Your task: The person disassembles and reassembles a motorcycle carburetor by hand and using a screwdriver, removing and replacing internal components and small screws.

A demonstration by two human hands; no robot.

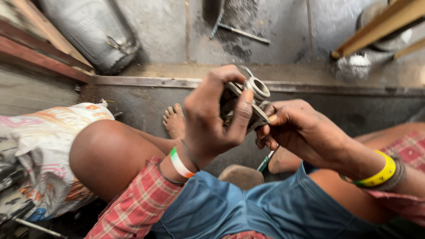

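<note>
Left hand (212,117) clamped around metal carburettor part (248,99); right hand (294,128) pinching green-handled screwdriver (267,160). Best held steady, tip seated squarely.

At the left edge we see one package: a crumpled woven sack (48,146), white with orange, pink and blue printing, bulging beside our bent left knee (106,152). Its lower folds sag toward the dark floor. We see no labels, signs or screens.
</note>
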